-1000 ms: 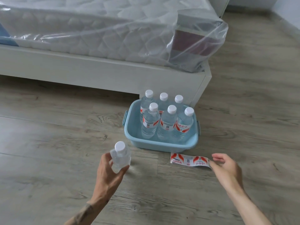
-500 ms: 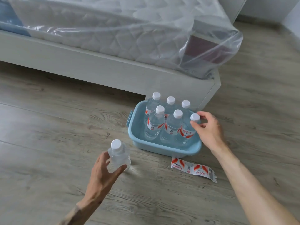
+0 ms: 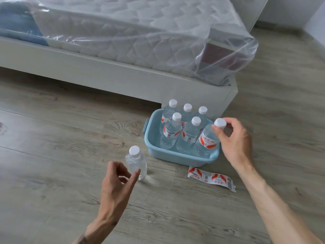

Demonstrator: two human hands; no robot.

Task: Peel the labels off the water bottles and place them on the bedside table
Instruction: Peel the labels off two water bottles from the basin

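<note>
A light blue tub (image 3: 154, 147) on the wood floor holds several clear water bottles with white caps and red-and-white labels. My right hand (image 3: 233, 140) grips the front right labelled bottle (image 3: 207, 141) by its cap and neck; the bottle leans right inside the tub. A bare bottle without a label (image 3: 136, 161) stands upright on the floor left of the tub. My left hand (image 3: 117, 184) hovers just below it, fingers apart, one fingertip close to its side. A peeled label (image 3: 211, 177) lies flat on the floor in front of the tub.
A white bed frame (image 3: 105, 78) with a plastic-wrapped mattress (image 3: 140, 32) runs behind the tub, its corner just beyond the bottles. Wood floor (image 3: 52, 155) stretches to the left and right. A white cabinet stands at the far upper right.
My right hand went from the peeled label to the front right bottle, closed on its cap and tilted it. My left hand let go of the bare bottle, which stands on the floor.
</note>
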